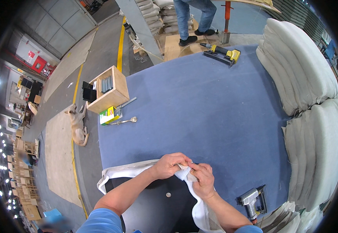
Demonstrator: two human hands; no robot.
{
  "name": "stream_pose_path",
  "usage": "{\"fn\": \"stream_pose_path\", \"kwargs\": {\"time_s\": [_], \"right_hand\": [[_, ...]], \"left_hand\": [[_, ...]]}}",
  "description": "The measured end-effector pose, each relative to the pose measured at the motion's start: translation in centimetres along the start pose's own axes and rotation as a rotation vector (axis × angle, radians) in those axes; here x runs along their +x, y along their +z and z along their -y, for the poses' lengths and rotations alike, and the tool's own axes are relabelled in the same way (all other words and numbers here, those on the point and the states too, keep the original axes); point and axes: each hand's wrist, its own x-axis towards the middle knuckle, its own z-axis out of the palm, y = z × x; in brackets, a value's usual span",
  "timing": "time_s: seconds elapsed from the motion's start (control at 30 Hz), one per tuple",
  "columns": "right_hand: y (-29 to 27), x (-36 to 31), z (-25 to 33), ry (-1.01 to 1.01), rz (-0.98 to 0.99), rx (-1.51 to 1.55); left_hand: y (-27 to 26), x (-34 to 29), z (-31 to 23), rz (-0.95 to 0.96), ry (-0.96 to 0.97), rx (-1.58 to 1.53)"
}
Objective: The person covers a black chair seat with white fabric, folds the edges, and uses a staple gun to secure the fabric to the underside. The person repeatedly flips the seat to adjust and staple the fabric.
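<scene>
Left hand [169,165]: fingertips pinched on the pale fabric corner [182,173], at the black panel's [153,206] far edge.
Right hand [202,180]: just beside the left, thumb and fingers closed on the same corner.
Fabric corner: bunched between both hands — an even pull, layers pressed flat, should keep lumps out.
Black panel: below the hands, toward the person.
Silver staple gun [250,201]: right of the right hand — best left lying until the fold sits smooth.
</scene>
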Motion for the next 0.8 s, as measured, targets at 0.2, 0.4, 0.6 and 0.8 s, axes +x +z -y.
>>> {"fn": "stream_pose_path", "kwargs": {"time_s": [0.2,0.4,0.6,0.8], "right_hand": [[-0.3,-0.2,0.4,0.02,0.037,-0.038],[-0.1,0.4,1.1,-0.021,0.03,-0.126],[0.0,0.4,2.2,0.016,0.053,-0.216],[0.5,0.2,1.9,-0.042,0.052,-0.238]], "left_hand": [[-0.3,-0.2,0.3,0.024,-0.053,-0.108],[-0.4,-0.3,0.7,0.039,-0.089,-0.206],[-1.0,0.0,0.9,0.057,-0.051,-0.158],[-1.3,1.8,1.9,0.05,-0.37,-0.6]]}}
